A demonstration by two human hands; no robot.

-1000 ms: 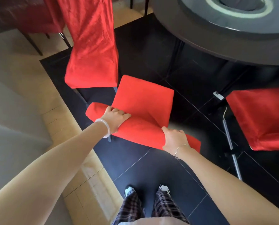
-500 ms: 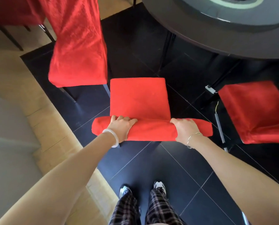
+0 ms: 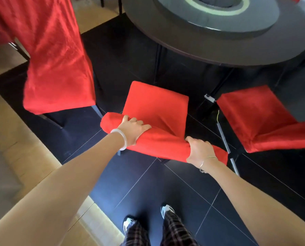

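A chair in a red fabric cover (image 3: 155,107) stands before me, its seat pointing toward the round table. My left hand (image 3: 133,129) grips the top of the chair's backrest (image 3: 158,144) near its left end, a white bangle on the wrist. My right hand (image 3: 199,150) grips the same backrest top near its right end, a thin bracelet on the wrist. The backrest runs slanted, its left end farther from me than its right.
A dark round table (image 3: 219,43) with a raised centre disc stands ahead. A red-covered chair (image 3: 55,55) is on the left, another red-covered chair (image 3: 265,119) on the right. A thin metal bar (image 3: 224,137) lies between chairs. Black floor tiles (image 3: 165,189) meet beige tiles (image 3: 9,132) at left.
The chair has turned: half a second ago its backrest lay level across the view, now its right end is nearer me. Both hands keep their grip. The view shifted toward the table.
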